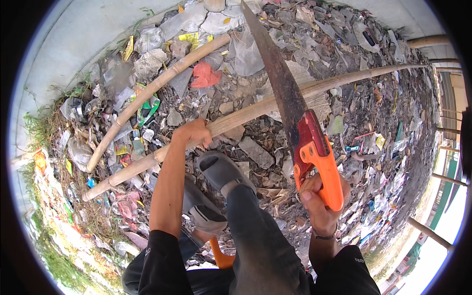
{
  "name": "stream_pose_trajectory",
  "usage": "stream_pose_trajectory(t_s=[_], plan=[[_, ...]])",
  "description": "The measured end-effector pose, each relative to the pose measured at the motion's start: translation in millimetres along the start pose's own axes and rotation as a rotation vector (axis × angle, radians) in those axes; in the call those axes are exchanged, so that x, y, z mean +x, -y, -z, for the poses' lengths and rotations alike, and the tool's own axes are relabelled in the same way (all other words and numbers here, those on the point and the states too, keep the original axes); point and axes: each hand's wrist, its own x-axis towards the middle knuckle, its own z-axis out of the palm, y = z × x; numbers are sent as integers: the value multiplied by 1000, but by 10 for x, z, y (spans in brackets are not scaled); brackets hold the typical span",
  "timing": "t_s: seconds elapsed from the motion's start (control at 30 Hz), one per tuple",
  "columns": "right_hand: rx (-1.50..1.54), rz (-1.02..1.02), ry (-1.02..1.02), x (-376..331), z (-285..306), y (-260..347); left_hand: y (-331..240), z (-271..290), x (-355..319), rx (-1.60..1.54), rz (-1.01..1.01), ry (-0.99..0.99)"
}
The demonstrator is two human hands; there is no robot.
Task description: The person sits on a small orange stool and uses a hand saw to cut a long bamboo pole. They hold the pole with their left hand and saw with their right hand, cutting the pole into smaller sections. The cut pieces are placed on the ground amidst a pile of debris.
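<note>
While the left hand (194, 132) curls around a long, pale-brown bamboo pole (246, 114) slanting from near left to far right over litter-strewn ground (383, 184), the right hand (319, 202) is clamped on the orange handle of a rusty, long-bladed handsaw (294, 105). The blade crosses above the pole; I can't tell whether they touch. With no cut visible, the sawing seems barely begun, if at all. A shorter tan bamboo pole (157, 87) lies apart, farther left.
</note>
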Motion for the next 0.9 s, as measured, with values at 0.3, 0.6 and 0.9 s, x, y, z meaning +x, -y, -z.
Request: stream_pose_trajectory(t_s=[0.3, 0.6, 0.9], plan=[[-363, -171, 111, -472, 83, -604, 64, -265, -163, 327, -546, -768], [-428, -179, 133, -452, 84, -593, -127, -428, -133, 482, -322, -675], [-381, -218, 45, -479, 46, -426, -149, -591, -66, 454, -174, -770]])
